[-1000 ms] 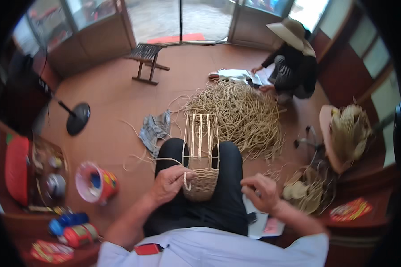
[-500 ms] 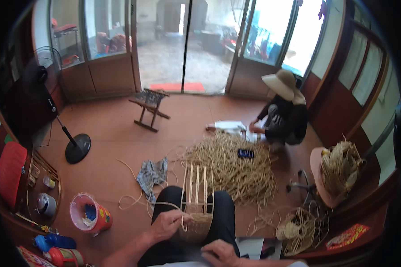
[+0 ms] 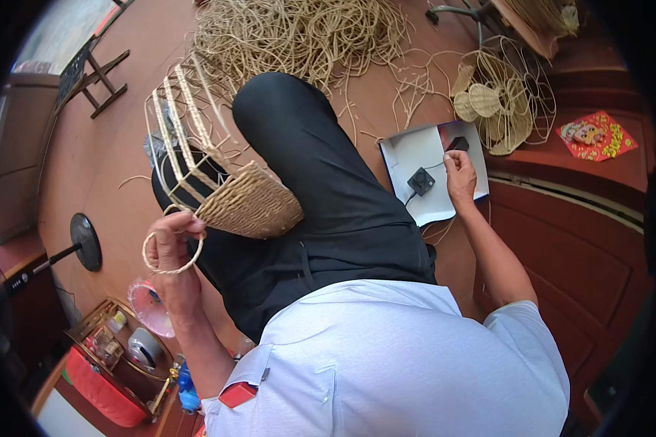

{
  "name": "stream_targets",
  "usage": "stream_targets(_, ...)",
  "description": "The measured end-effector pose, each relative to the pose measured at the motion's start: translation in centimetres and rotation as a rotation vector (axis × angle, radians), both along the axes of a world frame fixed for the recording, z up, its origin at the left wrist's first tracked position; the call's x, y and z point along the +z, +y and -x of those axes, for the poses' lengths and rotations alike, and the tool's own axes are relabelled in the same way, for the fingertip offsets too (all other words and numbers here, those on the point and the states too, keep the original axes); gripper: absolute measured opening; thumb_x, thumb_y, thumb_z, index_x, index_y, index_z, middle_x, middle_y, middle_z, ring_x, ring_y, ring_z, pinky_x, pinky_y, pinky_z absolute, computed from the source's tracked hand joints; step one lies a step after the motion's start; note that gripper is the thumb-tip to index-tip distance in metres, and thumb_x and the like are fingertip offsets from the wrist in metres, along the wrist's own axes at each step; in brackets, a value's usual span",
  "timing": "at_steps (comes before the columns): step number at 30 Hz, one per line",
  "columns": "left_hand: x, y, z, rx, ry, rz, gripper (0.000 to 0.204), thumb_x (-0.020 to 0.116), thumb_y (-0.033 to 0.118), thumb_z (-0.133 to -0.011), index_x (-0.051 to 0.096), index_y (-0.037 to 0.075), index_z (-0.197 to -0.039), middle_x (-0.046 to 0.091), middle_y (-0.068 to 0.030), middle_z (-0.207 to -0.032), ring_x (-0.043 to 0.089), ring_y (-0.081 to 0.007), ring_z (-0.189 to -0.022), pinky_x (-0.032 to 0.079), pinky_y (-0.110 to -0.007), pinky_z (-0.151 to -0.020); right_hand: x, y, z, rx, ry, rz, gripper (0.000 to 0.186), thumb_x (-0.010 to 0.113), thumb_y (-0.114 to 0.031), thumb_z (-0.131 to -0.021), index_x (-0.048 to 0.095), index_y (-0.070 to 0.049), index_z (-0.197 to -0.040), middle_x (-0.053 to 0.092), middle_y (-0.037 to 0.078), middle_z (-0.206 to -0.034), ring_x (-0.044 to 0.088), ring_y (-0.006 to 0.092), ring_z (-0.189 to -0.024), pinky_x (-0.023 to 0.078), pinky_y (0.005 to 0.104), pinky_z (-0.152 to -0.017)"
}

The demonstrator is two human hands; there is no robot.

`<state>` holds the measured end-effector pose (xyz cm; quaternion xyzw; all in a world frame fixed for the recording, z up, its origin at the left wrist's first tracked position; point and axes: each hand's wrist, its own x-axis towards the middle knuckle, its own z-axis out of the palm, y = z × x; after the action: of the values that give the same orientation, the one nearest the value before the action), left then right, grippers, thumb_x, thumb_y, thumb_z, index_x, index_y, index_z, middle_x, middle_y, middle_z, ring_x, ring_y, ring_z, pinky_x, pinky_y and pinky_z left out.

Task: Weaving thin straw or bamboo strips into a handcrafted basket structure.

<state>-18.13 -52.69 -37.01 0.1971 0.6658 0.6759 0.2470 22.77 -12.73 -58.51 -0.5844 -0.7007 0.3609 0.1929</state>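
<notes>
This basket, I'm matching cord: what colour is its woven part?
Woven part: tan, clearest in the head view.

Basket point(image 3: 251, 202) left, tray point(image 3: 404, 151) right — cords point(image 3: 299, 36) beyond

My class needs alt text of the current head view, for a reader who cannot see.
The left hand holds a cord loop at a partly woven basket on the lap. The right hand is at a white tray; a cord heap lies on the floor.
</notes>
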Motion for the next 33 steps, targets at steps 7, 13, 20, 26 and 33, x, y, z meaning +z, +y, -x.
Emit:
stream_targets(7,0.5,-1.0,0.0,0.01,-0.03,0.067,0.048,0.057,0.041,-0.117,0.074,-0.004,-0.114,0.073,-0.008,-0.095,0.067,-0.0156,-0.086,0.052,-0.031,-0.081,-5.4,0.2,-3.5,0.17,-0.414,0.0,0.028,0.071,-0.019,-0.096,0.075,-0.012,-0.122,0.075,0.014,-0.112,0.074,0.0357,-0.107,0.057,0.0464,-0.097)
stream_targets(13,1.3,-1.4,-0.4,0.04,-0.01,0.13,0.047,0.057,0.041,-0.117,0.074,-0.003,-0.115,0.072,-0.0072,-0.095,0.066,-0.0149,-0.087,0.051,-0.03,-0.081,-6.9,3.9,1.1,0.411,-0.588,-0.102,0.052,0.07,-0.01,-0.092,0.063,-0.015,-0.143,0.063,0.018,-0.14,0.06,0.0407,-0.132,0.049,0.0507,-0.114)
stream_targets(20,1.9,-1.2,0.0,0.06,0.02,0.233,0.05,0.061,0.046,-0.114,0.074,-0.002,-0.116,0.075,-0.0099,-0.096,0.07,-0.0156,-0.089,0.056,-0.03,-0.085,-8.6,9.2,4.7,0.643,-0.772,-0.165,0.06,0.061,-0.008,-0.097,0.054,-0.017,-0.157,0.055,0.013,-0.157,0.056,0.039,-0.143,0.048,0.0538,-0.118)
stream_targets(26,2.7,-1.4,0.3,0.042,0.041,0.269,0.046,0.06,0.042,-0.115,0.074,-0.003,-0.115,0.075,-0.0092,-0.096,0.069,-0.0156,-0.09,0.055,-0.03,-0.085,-9.8,12.1,4.7,0.534,-0.885,0.117,0.056,0.072,-0.021,-0.101,0.057,-0.02,-0.155,0.057,0.016,-0.157,0.067,0.0455,-0.129,0.054,0.0548,-0.111)
stream_targets(33,2.8,-1.4,0.6,0.009,0.048,0.254,0.045,0.058,0.04,-0.116,0.073,-0.003,-0.117,0.073,-0.0091,-0.096,0.07,-0.0167,-0.092,0.055,-0.031,-0.087,-11.6,12.7,1.9,0.523,-0.741,0.045,0.043,0.074,-0.023,-0.1,0.064,-0.013,-0.141,0.062,0.019,-0.149,0.067,0.0478,-0.126,0.054,0.0534,-0.108)
